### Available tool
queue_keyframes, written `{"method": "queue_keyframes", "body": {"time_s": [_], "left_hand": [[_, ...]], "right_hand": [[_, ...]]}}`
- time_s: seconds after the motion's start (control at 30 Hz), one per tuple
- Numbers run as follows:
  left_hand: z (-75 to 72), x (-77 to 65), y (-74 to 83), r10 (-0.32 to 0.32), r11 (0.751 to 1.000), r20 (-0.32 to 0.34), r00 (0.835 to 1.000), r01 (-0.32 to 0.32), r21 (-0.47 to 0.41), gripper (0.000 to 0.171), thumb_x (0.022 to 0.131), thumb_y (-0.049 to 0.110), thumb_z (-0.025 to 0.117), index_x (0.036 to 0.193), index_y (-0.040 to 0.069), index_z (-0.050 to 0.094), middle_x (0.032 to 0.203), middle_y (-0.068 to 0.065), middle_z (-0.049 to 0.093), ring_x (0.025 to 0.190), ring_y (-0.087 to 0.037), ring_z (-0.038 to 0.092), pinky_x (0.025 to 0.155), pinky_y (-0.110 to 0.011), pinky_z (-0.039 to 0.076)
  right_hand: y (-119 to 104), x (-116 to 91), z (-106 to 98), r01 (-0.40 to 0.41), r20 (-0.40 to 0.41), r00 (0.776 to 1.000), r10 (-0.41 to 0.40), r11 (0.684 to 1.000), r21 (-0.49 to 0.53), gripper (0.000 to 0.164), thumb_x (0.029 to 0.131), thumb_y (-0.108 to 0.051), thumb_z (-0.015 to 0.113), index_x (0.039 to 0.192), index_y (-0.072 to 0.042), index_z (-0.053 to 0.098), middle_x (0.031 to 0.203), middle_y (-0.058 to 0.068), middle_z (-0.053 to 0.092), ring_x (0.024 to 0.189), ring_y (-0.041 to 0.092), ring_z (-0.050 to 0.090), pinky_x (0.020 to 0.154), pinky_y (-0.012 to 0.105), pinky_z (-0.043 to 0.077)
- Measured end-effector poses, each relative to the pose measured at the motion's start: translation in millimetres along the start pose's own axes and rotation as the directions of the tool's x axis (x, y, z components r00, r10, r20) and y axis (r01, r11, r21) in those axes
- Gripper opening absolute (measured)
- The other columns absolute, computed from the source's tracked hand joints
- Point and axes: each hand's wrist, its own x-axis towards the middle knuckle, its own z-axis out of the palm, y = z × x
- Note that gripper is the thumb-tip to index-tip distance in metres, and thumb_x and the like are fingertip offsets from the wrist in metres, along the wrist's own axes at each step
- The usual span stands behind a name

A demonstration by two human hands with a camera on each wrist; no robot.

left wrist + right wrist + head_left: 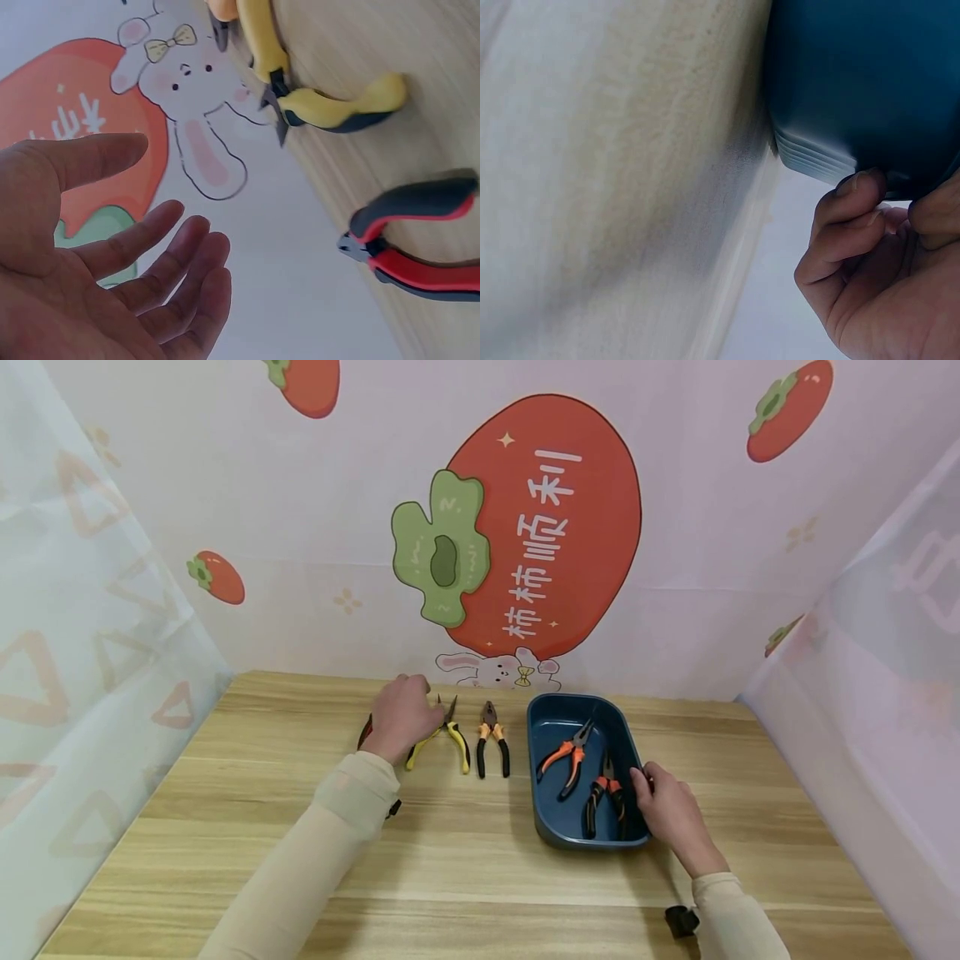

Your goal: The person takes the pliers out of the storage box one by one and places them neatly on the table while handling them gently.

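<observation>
My left hand (405, 718) hovers near the back of the table, between red-and-black pliers (365, 732) and yellow-handled long-nose pliers (459, 745). In the left wrist view its fingers (161, 240) are spread and relaxed, with nothing in them; the red-and-black pliers (420, 274) and yellow pliers (337, 109) lie off to the side. My right hand (670, 806) grips the right rim of a blue bin (534, 793). In the right wrist view, thumb and curled fingers (847, 240) pinch the bin's edge (862, 90). Two orange-and-black pliers (573, 760) lie inside the bin.
Pliers with orange-and-black handles (492, 745) lie between the yellow pliers and the bin. A printed cloth backdrop (337, 527) rises behind the wooden table (465, 877) and along both sides. A small black object (681, 922) is beside the right sleeve.
</observation>
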Motion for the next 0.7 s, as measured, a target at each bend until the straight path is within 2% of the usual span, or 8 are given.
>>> {"method": "queue_keyframes", "body": {"time_s": [0.2, 0.43, 0.7], "left_hand": [[0.5, -1.2, 10.7, 0.052, 0.999, -0.002, 0.999, -0.052, 0.005, 0.037, 0.088, 0.025, 0.066, 0.115, -0.002, 0.071, 0.111, -0.019, 0.066, 0.094, -0.040, 0.065, 0.073, -0.057, 0.052], [2.9, -3.6, 24.7, 0.111, 0.994, 0.000, 0.994, -0.111, -0.005, 0.037, 0.090, 0.025, 0.067, 0.116, -0.002, 0.070, 0.111, -0.018, 0.066, 0.096, -0.038, 0.065, 0.075, -0.051, 0.054], [3.8, -7.0, 40.9, 0.128, 0.992, 0.013, 0.992, -0.128, -0.008, 0.038, 0.091, 0.026, 0.068, 0.119, 0.001, 0.069, 0.113, -0.015, 0.066, 0.092, -0.033, 0.065, 0.069, -0.046, 0.054]], "right_hand": [[0, 0, 1, 0.000, -0.001, 1.000, 0.000, 1.000, 0.001, 0.034, 0.109, -0.028, 0.045, 0.083, -0.007, 0.049, 0.065, 0.005, 0.045, 0.055, 0.020, 0.046, 0.052, 0.033, 0.036], [1, 0, 1, 0.007, -0.010, 1.000, -0.007, 1.000, 0.000, 0.033, 0.108, -0.026, 0.047, 0.082, -0.007, 0.048, 0.065, 0.005, 0.044, 0.055, 0.020, 0.046, 0.052, 0.033, 0.036], [0, 0, 1, 0.000, -0.004, 1.000, 0.000, 1.000, 0.001, 0.034, 0.109, -0.028, 0.045, 0.083, -0.007, 0.048, 0.066, 0.005, 0.044, 0.055, 0.020, 0.046, 0.052, 0.033, 0.036]]}}
